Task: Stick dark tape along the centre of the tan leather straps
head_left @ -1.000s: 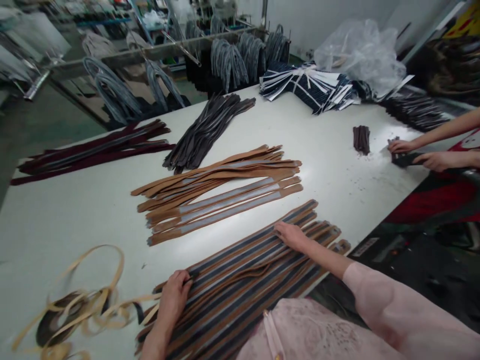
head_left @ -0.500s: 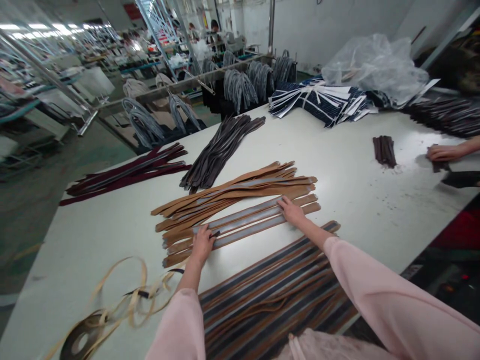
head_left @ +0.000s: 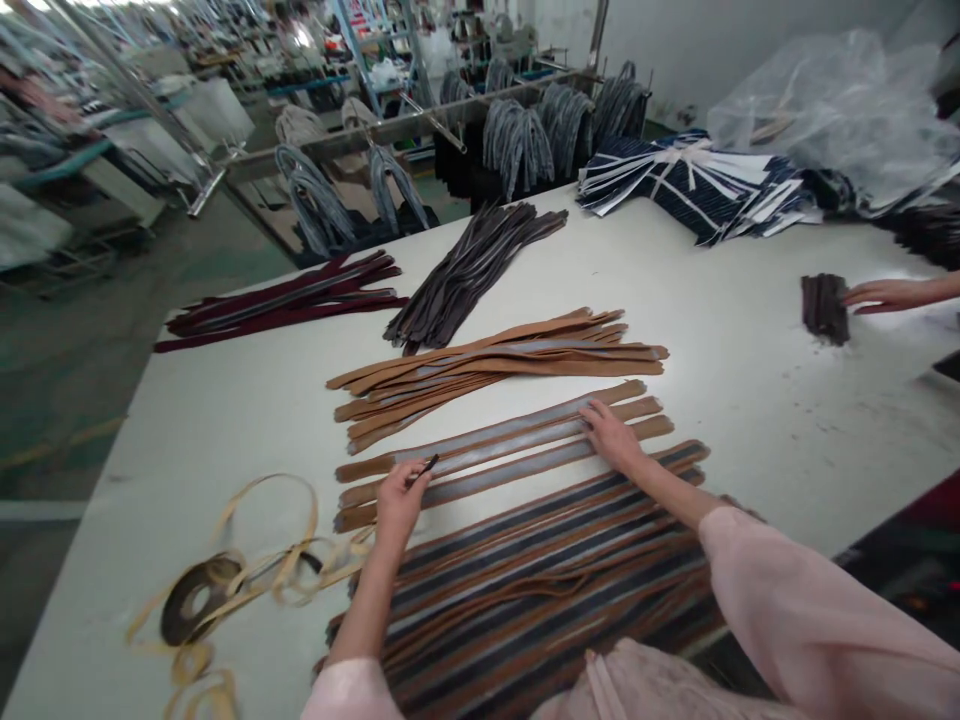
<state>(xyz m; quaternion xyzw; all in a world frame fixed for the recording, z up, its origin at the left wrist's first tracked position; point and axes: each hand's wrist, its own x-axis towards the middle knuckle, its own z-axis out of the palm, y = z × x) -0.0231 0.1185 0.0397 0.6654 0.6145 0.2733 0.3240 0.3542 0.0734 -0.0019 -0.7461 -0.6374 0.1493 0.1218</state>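
Okay, three tan strips (head_left: 510, 445) with grey bands lie side by side mid-table, ends roughly lined up, narrow gaps between them; left hand (head_left: 401, 492) is over their left part, thumb and fingers pinching a small dark tool (head_left: 427, 467), tip poking out to the right; right hand (head_left: 613, 437) is palm down toward their right ends, fingers close together, fingertips on the upper strips; can't tell if it grips an edge or only presses. Dark-banded brown strips (head_left: 540, 565) fill the table (head_left: 750, 375) between torso and the three, close to the lowest one; both forearms cross over them, so part of that layer is hidden; a loose tan bundle (head_left: 495, 365) sits just beyond the three, leaving little room on the far side; farther back, a dark brown bundle (head_left: 472, 275), with maroon strips (head_left: 277, 305) to its left. Left near side is cluttered: a dark roll (head_left: 174, 610) and tangled yellow tape (head_left: 184, 662), loops trailing up to the left forearm; far right, tied navy-and-white pieces (head_left: 690, 185) beside a clear plastic bag (head_left: 832, 120); a co-worker's hand (head_left: 892, 294) meets a short dark stack (head_left: 825, 308), well apart from the strips.
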